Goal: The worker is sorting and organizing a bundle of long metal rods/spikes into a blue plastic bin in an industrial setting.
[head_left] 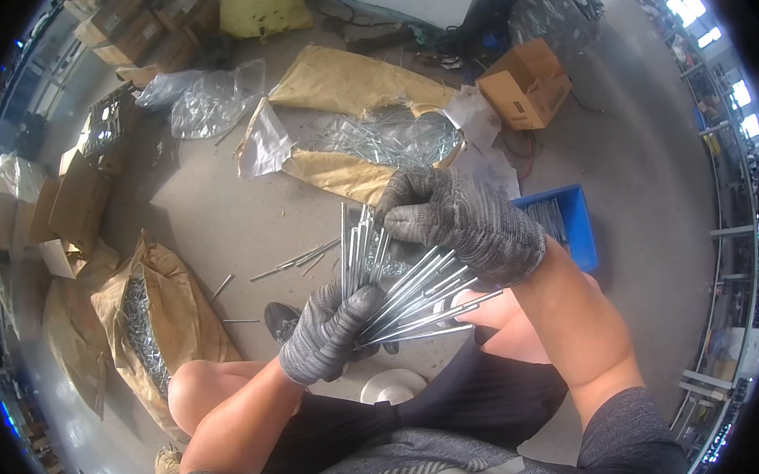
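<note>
At twelve o'clock lies a torn tan sack (344, 87) spilling rods, with a blue bin (574, 216) at three. Your left hand (328, 327) clamps the fanned metal rods (400, 288), long axes spreading from twelve toward three; your right hand (466, 223) fingers pinch their tips.

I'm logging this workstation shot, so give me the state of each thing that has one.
Left hand: gloved, closed around the rod bundle's base.
Right hand: gloved, fingers on the rod tops.
Metal rods: bunched, fanned out.
Middle sack: torn open, rods spilling.
Left sack: open, filled.
Blue bin: partly filled.
Cardboard box: open.
</note>
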`<state>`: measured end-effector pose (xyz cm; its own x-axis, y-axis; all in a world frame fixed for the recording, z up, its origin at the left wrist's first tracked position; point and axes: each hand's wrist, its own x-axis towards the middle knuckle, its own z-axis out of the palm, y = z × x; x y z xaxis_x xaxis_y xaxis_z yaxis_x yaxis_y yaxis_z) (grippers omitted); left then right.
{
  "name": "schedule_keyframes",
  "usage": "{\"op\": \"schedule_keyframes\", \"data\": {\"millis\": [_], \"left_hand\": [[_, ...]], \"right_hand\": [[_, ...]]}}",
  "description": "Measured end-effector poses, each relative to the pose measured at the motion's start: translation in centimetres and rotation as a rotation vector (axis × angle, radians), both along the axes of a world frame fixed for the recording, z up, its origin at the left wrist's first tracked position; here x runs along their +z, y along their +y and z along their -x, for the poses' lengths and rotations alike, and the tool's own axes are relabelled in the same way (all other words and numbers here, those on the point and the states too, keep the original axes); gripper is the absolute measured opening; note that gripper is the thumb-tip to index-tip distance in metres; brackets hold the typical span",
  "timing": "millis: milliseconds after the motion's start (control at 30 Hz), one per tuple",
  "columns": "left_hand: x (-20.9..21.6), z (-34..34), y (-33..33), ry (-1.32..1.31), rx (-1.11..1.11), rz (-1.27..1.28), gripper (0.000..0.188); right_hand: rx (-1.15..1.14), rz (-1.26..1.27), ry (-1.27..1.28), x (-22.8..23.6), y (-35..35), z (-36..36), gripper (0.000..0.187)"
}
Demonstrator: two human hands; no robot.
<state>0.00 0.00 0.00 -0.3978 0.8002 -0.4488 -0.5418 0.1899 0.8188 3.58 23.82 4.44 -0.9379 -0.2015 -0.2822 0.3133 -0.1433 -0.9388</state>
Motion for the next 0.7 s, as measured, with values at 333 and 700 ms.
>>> {"op": "schedule_keyframes", "data": {"millis": [333, 700], "left_hand": [[-0.3, 0.1, 0.0, -0.011, 0.030, -0.005, 0.057], [-0.1, -0.4, 0.3, 0.042, 0.088, 0.042, 0.059]], "right_hand": [[-0.077, -0.049, 0.000, 0.8, -0.7, -0.1, 0.020], [-0.054, -0.087, 0.032, 0.5, -0.4, -0.1, 0.019]]}}
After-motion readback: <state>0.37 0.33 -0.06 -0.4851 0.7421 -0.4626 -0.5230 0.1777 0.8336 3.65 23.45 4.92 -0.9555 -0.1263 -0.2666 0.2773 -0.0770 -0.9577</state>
